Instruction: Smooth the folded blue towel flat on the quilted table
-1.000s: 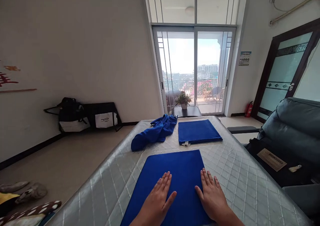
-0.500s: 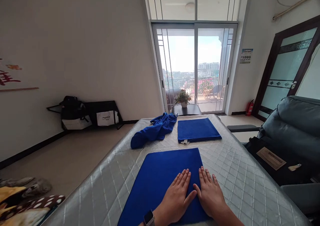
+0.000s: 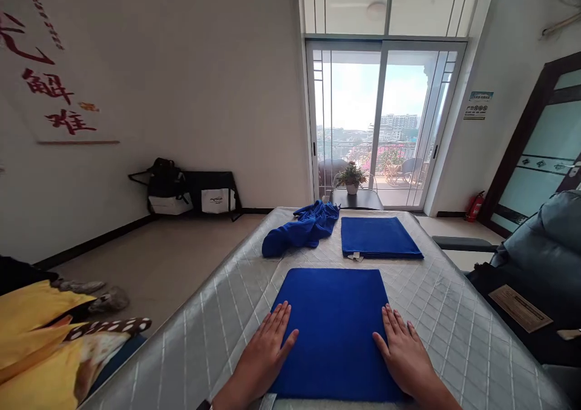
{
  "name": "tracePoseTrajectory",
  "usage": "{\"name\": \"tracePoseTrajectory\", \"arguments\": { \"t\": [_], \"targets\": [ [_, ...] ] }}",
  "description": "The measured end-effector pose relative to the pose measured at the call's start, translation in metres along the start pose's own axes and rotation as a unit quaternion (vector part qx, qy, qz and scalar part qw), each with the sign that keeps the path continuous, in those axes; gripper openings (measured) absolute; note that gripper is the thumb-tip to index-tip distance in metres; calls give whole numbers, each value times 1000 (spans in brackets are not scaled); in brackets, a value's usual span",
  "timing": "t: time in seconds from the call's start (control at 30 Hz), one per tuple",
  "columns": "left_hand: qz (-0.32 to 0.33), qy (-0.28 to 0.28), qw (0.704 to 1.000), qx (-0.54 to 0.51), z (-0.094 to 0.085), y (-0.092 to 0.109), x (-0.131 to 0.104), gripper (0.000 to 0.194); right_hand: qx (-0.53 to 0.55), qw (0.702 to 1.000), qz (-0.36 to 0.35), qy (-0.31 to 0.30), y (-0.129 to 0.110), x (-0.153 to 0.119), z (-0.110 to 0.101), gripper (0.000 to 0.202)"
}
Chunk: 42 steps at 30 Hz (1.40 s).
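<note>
A flat, smooth blue cloth (image 3: 333, 331) lies on the silver quilted surface (image 3: 204, 319) in front of me. My left hand (image 3: 267, 346) rests on its left edge, fingers stretched out and holding nothing. On the right edge lies my right hand (image 3: 403, 346), also flat with the thumb apart. Beyond it is a folded blue cloth (image 3: 379, 237) with a white tag on its near edge. To the left of that one, a crumpled blue cloth (image 3: 302, 231) lies in a loose heap.
A dark armchair (image 3: 544, 258) with a brown board (image 3: 520, 307) on it stands at the right. Yellow fabric (image 3: 31, 331) is at the lower left. A potted plant (image 3: 351, 177) stands on a dark chair past the far edge, before glass doors.
My left hand has moved left, from the right part of the near cloth to its left edge. The cloth's outline looks straighter. The view has turned left.
</note>
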<state>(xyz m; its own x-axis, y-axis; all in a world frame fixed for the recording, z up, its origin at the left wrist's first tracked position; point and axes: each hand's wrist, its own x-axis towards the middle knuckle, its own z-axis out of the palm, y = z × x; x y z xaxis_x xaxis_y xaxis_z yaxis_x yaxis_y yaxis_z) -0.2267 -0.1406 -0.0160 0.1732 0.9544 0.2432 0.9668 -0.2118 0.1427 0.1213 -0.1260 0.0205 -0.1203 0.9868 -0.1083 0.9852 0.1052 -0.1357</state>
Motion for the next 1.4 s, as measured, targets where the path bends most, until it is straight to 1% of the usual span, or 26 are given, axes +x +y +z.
{"name": "tracePoseTrajectory", "arguments": {
  "t": [0.13, 0.23, 0.33, 0.43, 0.47, 0.57, 0.6, 0.7, 0.8, 0.87, 0.9, 0.93, 0.97, 1.03, 1.07, 1.13, 1.2, 1.23, 1.27, 1.3, 1.33, 1.4],
  "targets": [
    [-5, 10, 1000, -14, 1, 4, 1, 65, -23, 1000, 8, -10, -5, 0, -5, 70],
    [0, 26, 999, -21, 2, 4, 0, 64, -34, 999, 14, -5, -9, -4, -10, 68],
    [-3, 31, 999, -23, 4, 2, 0, 65, -35, 999, 19, 12, -7, -14, -10, 66],
    [-4, 26, 999, -26, 6, 1, 1, 65, -18, 999, 17, 40, -2, -28, -4, 66],
    [-4, 23, 999, -27, 6, 1, 1, 65, -12, 999, 19, 40, 0, -33, 0, 67],
    [0, 24, 999, -36, 8, 1, 1, 65, -1, 1000, 20, 3, 0, -45, 10, 70],
    [1, 25, 999, -40, 7, 1, 1, 65, 0, 1000, 19, 5, -2, -48, 12, 71],
    [1, 3, 998, -59, -1, -1, 2, 65, 0, 1000, 23, 4, -6, -51, 14, 71],
    [-29, -35, 996, -79, -17, 0, 6, 69, 5, 1000, 19, -5, -7, -52, 10, 70],
    [-43, -29, 995, -80, -26, 6, 9, 69, 13, 1000, 17, -4, -6, -52, 8, 69],
    [-38, -22, 996, -77, -29, 13, 10, 68, 19, 1000, 15, -4, -6, -52, 7, 69],
    [-18, -16, 997, -73, -32, 23, 11, 66, 24, 1000, 13, -3, -6, -53, 7, 69],
    [15, -14, 997, -70, -33, 36, 12, 64, 27, 1000, 12, -3, -6, -53, 7, 69],
    [110, -20, 991, -73, -34, 71, 15, 61, 28, 1000, 12, -4, -5, -53, 7, 70],
    [163, -22, 983, -79, -34, 92, 16, 60, 27, 1000, 13, -2, -5, -53, 8, 70],
    [245, -24, 964, -98, -32, 135, 21, 61, 23, 1000, 15, 2, -5, -53, 10, 69],
    [291, -32, 949, -117, -27, 171, 27, 62, 17, 1000, 15, -2, -5, -52, 11, 65],
    [299, -34, 945, -124, -24, 184, 30, 63, 14, 1000, 14, -6, -4, -52, 11, 64],
    [300, -35, 945, -128, -20, 193, 33, 64, 12, 1000, 13, -10, -4, -52, 11, 63],
    [298, -33, 945, -129, -16, 198, 34, 64, 10, 1000, 11, -13, -4, -52, 11, 63],
    [295, -29, 947, -126, -13, 199, 35, 65, 11, 1000, 10, -14, -4, -52, 10, 63],
    [290, -17, 950, -112, -7, 189, 34, 65, 11, 1000, 9, -13, -4, -52, 9, 64]
  ]
}}
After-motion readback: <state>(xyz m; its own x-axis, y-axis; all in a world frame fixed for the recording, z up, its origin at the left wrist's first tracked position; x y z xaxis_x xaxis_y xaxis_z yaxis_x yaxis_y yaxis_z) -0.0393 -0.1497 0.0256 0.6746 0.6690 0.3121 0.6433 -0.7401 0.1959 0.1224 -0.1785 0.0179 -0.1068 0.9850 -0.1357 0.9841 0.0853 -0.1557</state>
